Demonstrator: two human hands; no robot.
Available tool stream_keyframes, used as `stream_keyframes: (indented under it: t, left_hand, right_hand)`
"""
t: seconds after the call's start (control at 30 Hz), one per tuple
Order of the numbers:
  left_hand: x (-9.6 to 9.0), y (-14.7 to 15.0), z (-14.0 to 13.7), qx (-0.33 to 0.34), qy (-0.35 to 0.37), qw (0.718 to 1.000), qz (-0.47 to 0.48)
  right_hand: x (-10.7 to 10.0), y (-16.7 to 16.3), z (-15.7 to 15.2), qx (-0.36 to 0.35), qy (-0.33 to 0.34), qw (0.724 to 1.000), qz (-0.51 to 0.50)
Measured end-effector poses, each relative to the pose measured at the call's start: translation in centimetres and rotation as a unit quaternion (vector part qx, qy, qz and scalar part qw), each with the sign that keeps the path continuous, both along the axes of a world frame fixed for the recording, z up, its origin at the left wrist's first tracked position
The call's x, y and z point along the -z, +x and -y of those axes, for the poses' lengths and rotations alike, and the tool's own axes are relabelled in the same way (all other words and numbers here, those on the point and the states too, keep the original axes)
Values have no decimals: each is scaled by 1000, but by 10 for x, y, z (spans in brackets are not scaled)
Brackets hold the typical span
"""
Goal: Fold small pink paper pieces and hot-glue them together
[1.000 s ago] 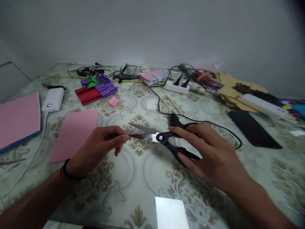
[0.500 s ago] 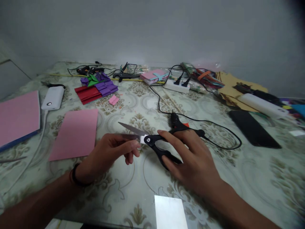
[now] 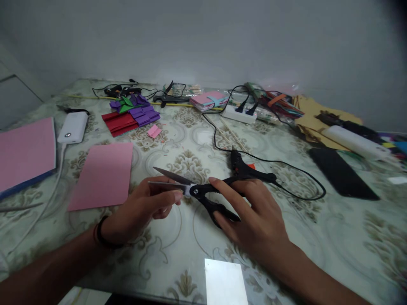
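Observation:
A pair of scissors [image 3: 196,191] with black handles is held over the table, its two metal blades spread apart and pointing left. My right hand [image 3: 254,207] grips the handles, with fingers at both loops. Around the lower blade, near the pivot, my left hand [image 3: 149,201] is closed, thumb against fingers; anything small inside the pinch is hidden. A sheet of pink paper [image 3: 103,176] lies flat to the left of my left hand. Just beyond my right hand rests a black glue gun [image 3: 243,167] with its cord trailing right.
Folded purple paper [image 3: 144,115] and red paper [image 3: 120,123] lie at the back left, near a white power bank [image 3: 73,127]. A power strip [image 3: 239,113] stands at the back. A black phone [image 3: 341,173] lies right; a white card [image 3: 225,281] is at the front.
The scissors and both hands have shifted slightly left and down in view. The lower blade now shows more clearly above my left hand. The surroundings have shifted slightly with the camera.

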State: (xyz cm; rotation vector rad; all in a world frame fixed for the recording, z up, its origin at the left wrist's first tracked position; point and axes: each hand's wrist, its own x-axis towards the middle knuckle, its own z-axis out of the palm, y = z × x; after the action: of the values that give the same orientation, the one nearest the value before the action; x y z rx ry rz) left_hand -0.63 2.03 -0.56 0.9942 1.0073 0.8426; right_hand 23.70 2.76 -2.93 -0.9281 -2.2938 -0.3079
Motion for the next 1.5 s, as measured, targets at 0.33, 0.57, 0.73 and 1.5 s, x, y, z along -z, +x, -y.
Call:
stream_keyframes:
  t: [0.33, 0.57, 0.73, 1.5]
  left_hand:
    - [4, -4, 0, 26, 61, 998, -20]
    - [3, 2, 0, 4, 37, 999, 10]
    - [5, 4, 1, -9, 4, 998, 70]
    - [-5, 1, 2, 36, 54, 993, -98]
  right_hand:
    - [0, 3, -1, 3, -24, 999, -25]
    - [-3, 5, -1, 5, -14, 1000, -19]
    - [-2, 2, 0, -1, -11, 1000, -14]
    - [1, 4, -1, -51, -120, 988, -79]
